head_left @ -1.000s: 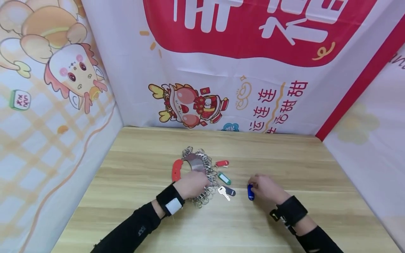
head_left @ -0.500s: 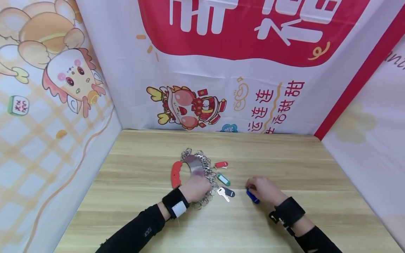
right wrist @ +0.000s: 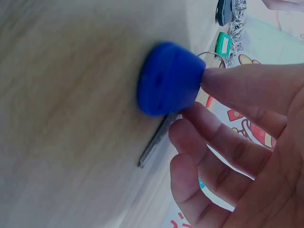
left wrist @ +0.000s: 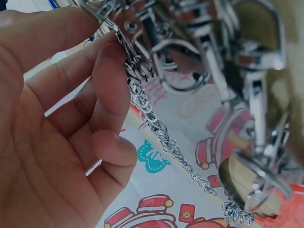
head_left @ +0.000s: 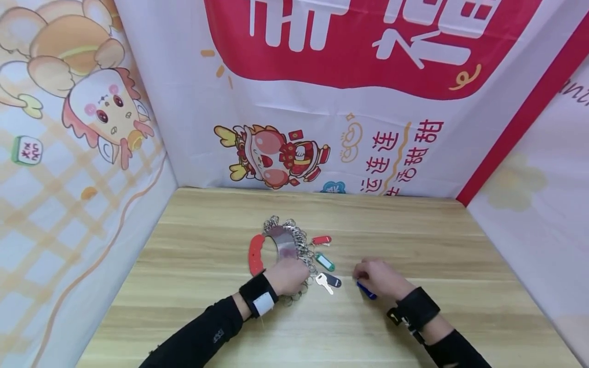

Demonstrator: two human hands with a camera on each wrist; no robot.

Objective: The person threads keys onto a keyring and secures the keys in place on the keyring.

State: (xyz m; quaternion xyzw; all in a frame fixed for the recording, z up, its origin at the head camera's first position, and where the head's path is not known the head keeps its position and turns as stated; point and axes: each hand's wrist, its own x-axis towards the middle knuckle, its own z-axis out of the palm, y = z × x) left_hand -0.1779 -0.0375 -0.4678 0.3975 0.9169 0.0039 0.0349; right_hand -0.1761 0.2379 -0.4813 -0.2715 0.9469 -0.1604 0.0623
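Observation:
A large key ring holder with a red handle, a curved metal band and several metal hooks lies on the table. My left hand rests over its near side; in the left wrist view its thumb and forefinger pinch one metal hook at the top edge. To the right, my right hand pinches a blue key tag by its ring end. In the right wrist view a key hangs beside the tag, and a thin split ring shows behind the thumb.
Beside the hooks lie a red key tag, a green key tag and a dark key tag with a silver key. A printed cloth rises behind the wooden table.
My right hand has moved slightly left, and the blue key tag has tilted from upright to slanting. My left hand has shifted a little to the right along the hooks.

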